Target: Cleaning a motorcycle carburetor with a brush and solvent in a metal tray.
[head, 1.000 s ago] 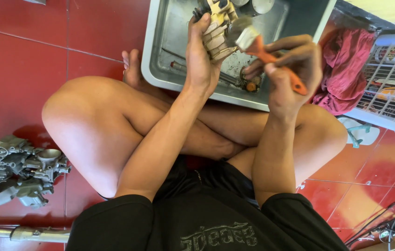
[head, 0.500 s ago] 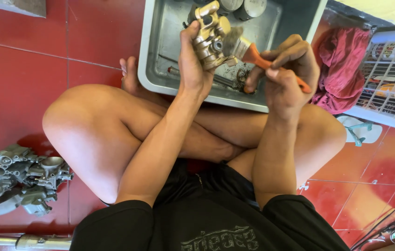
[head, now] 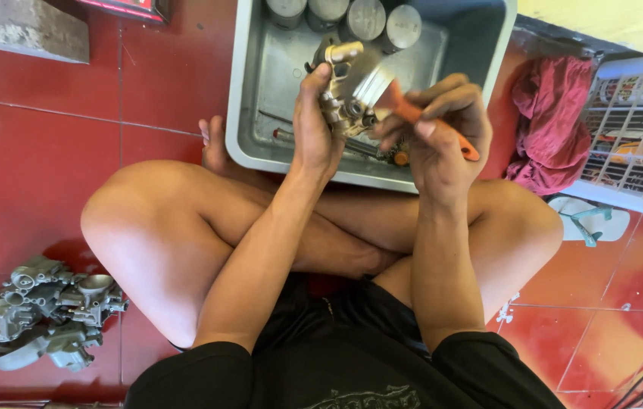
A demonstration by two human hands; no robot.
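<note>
Person sits cross-legged on red tile floor (head: 49,159), grey plastic tub (head: 249,98) right in front of the shins, its near rim touching or just abt touching the legs. Tub's back wall lined w/ four round metal cylinders (head: 367,17); bottom has thin rods & small bits under the hands. Free room: bare tile to the left of the tub, open tub floor on its left half. Right side tighter: red cloth (head: 545,113) just beside tub, white wire rack (head: 628,129) past it, a sandal (head: 586,220) near right knee. Pile of grey carburetor bodies (head: 41,314) on floor by left thigh, well apart from hands.

Left hand (head: 314,132): fingers closed round a metal carburetor part (head: 340,95), thumb on near side, held up over the tub's middle, not resting on it. Right hand (head: 439,129): fingers curled shut on orange-handled brush (head: 412,113), bristles touching the part's right face.

Both forearms run up from the lap, elbows inside the knees, wrists raised over the near rim. Left wrist straight; right wrist bent inward twd the part.
</note>
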